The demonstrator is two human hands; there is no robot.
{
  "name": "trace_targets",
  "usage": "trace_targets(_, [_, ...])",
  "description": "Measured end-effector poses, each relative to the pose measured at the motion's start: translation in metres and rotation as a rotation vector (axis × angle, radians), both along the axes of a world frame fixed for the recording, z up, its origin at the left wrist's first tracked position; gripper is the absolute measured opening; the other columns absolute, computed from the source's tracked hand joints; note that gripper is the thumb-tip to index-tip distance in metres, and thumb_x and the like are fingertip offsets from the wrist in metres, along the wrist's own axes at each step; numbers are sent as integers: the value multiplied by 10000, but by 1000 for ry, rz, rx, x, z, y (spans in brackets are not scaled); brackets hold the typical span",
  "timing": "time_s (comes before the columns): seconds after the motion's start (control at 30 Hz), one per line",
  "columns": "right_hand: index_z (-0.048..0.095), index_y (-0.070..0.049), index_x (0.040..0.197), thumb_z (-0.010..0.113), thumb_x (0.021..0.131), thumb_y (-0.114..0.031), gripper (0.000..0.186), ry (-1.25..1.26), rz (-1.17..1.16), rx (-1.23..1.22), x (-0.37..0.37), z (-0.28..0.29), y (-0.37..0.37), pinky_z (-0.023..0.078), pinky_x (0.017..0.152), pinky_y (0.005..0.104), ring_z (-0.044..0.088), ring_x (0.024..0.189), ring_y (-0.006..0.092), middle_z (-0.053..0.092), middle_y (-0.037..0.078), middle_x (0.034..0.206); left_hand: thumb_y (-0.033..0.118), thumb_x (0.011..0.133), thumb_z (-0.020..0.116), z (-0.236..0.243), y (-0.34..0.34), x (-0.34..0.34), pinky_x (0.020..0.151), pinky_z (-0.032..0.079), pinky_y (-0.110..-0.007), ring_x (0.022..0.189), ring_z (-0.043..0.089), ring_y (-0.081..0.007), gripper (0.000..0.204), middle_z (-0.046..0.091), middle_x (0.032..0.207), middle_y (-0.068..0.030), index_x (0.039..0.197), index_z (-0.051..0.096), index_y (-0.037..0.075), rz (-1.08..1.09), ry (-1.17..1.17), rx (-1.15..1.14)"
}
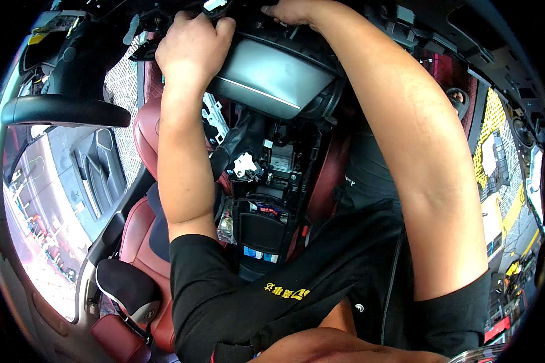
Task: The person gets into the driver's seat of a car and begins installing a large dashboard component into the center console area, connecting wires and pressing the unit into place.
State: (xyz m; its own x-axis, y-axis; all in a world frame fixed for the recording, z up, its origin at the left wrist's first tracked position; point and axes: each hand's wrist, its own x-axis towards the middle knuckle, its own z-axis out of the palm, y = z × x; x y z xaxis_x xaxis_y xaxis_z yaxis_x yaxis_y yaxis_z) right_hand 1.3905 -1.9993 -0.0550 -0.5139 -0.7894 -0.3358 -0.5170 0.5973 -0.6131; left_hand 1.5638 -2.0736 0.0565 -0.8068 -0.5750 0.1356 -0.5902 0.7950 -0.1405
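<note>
Left hand [194, 48] curled, right hand [293, 13] half-hidden, holds unclear, likely working behind glossy silver-grey wedge-shaped panel [275, 75]; next calls for careful two-handed control.

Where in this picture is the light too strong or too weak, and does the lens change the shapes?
Head view: the ground outside at the left is washed out nearly white; head view: the grey panel below the left hand shows pale glare; head view: deep shadow surrounds the right hand; head view: fisheye bends straight edges near the black rim.
</note>
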Motion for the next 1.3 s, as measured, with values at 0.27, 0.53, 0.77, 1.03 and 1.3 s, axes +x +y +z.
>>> trace_targets(0.27, [623, -12, 1383, 550, 1029, -458, 574, -22, -65, -2, -14, -9, 2, 429, 1127, 483, 576, 1323, 412, 599, 254, 1421, 489, 906, 515, -1, 6, -12, 884, 569, -524, 1008, 710, -431, 518, 711, 1144, -225, 1026, 800, 74, -34, 7, -36])
trace_targets(0.53, [696, 8, 1150, 529, 1030, -272, 348, 150, -15, -421, 63, 54, 105, 554, 936, 498, 687, 1063, 415, 698, 260, 1132, 510, 919, 510, 0, 2, -4, 939, 545, -515, 1067, 687, -433, 566, 682, 1225, -224, 1138, 759, 50, 45, -38, 10])
trace_targets(0.77, [600, 29, 1343, 630, 912, -102, 452, 196, -85, -686, 99, 47, 167, 473, 1079, 461, 611, 1232, 371, 631, 218, 1336, 599, 1000, 507, 24, -5, 3, 873, 527, -515, 983, 687, -477, 651, 714, 947, -293, 1058, 745, -5, 155, 59, 209])
trace_targets(1.03, [612, 28, 1332, 595, 867, -62, 474, 43, -189, -820, 110, 33, 183, 437, 1117, 465, 537, 1313, 364, 608, 187, 1380, 540, 1022, 562, 21, -6, 3, 805, 536, -467, 874, 683, -480, 579, 700, 883, -296, 1026, 733, -13, 118, 215, 94])
trace_targets(1.3, [610, 30, 1334, 640, 845, -117, 511, 75, -178, -903, 112, 25, 186, 447, 1110, 467, 549, 1291, 372, 611, 177, 1373, 460, 911, 776, 40, 0, 11, 798, 541, -330, 852, 723, -239, 548, 758, 907, -177, 1132, 730, -39, 163, 273, 330])
